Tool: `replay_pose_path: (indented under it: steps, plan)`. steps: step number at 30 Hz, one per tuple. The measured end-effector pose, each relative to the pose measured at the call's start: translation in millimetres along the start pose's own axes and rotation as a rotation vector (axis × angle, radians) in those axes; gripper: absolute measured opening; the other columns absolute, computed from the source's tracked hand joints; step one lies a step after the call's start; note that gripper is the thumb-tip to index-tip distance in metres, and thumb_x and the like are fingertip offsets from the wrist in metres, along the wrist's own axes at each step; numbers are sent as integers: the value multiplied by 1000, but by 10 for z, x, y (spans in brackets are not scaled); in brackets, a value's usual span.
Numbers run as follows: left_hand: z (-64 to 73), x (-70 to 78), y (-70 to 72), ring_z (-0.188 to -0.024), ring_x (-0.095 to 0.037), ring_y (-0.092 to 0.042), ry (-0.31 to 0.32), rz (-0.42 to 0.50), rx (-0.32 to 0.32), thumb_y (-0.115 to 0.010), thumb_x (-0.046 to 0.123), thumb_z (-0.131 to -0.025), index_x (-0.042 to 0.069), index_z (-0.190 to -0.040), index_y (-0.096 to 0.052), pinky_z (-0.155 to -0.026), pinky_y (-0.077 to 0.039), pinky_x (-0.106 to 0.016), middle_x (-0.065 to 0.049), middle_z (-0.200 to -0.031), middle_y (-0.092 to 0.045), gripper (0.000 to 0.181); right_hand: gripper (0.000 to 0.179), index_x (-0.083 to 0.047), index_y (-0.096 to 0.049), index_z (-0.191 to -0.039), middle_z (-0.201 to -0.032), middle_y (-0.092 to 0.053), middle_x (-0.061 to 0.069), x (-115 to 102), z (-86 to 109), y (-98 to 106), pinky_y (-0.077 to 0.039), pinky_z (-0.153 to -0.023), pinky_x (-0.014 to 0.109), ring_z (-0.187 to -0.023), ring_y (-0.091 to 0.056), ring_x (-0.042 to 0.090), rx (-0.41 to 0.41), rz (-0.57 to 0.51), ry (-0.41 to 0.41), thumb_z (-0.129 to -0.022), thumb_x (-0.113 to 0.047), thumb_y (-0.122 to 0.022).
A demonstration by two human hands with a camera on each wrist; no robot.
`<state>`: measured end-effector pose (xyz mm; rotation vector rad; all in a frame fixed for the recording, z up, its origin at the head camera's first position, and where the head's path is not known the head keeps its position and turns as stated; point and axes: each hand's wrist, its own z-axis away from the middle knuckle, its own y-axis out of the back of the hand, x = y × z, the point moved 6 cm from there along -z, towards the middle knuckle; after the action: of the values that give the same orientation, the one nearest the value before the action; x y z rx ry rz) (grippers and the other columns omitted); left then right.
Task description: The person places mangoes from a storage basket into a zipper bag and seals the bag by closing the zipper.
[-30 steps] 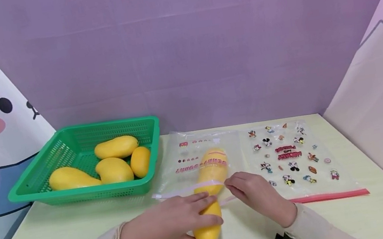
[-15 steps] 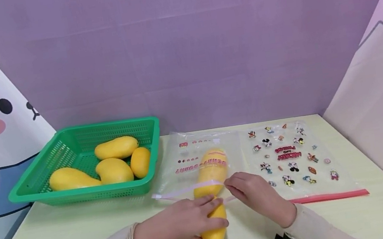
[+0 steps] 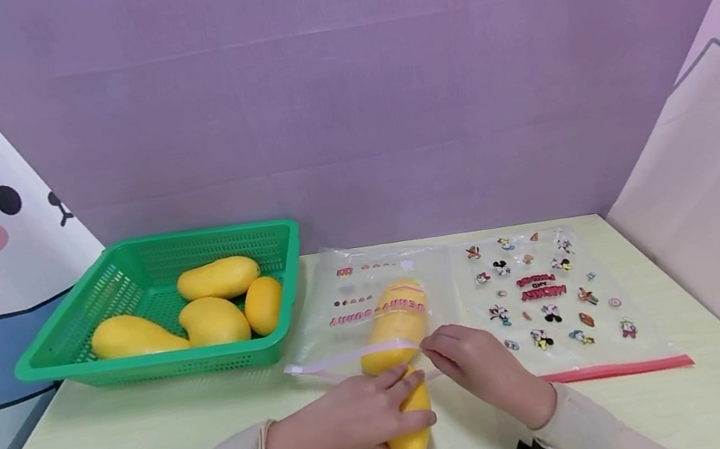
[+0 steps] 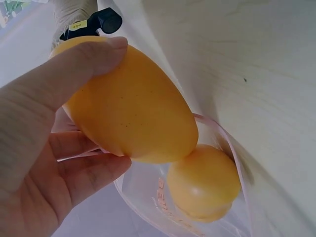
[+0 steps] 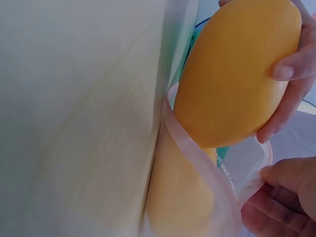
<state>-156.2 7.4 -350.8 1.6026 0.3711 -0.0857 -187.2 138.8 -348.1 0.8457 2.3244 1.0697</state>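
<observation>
My left hand (image 3: 349, 422) grips a yellow mango (image 4: 133, 108), thumb on one side and fingers on the other. That mango is at the mouth of a clear zip bag (image 3: 342, 333), its tip close to or against another mango (image 3: 402, 320) lying inside the bag. How far the tip reaches past the bag's edge I cannot tell. At the right side of the mouth, my right hand (image 3: 485, 369) pinches the bag's pale pink rim (image 5: 197, 153) between thumb and fingers. The right wrist view shows the mouth standing apart around the mangoes.
At the left stands a green basket (image 3: 100, 366) with several mangoes (image 3: 216, 322) in it. A second clear zip bag (image 3: 545, 321) with cartoon prints and a red zip strip (image 3: 623, 369) lies flat on the right. Behind the table rises a purple wall (image 3: 341, 102).
The left hand has shifted right with its mango, lining it up nearer the bag's mouth. The right hand has stayed at the rim, and the mango inside the bag has hardly moved.
</observation>
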Motion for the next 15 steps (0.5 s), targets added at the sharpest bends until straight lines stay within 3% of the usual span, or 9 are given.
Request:
replay_pose_path:
  steps: [8,15]
  plan:
    - [-2,-1,8,-112,-26,-60,17,-88,26,-75,34,-75,29,-118,-54,-63,-55,-26,-12,-126,-59,48,17,-7,-70,-88,-82,-67,-1,4,-5,12,-53,-65,21,-71,-61,10,-11,-2,-6,-73,-1,-77]
    - [0,-9,-13,-111,-27,-60,28,-156,27,-76,37,-75,28,-117,-54,-77,-54,-28,-13,-126,-59,48,17,-7,-70,-89,-82,-67,-1,4,-9,12,-53,-65,22,-71,-61,10,-26,-6,-21,-74,-2,-77]
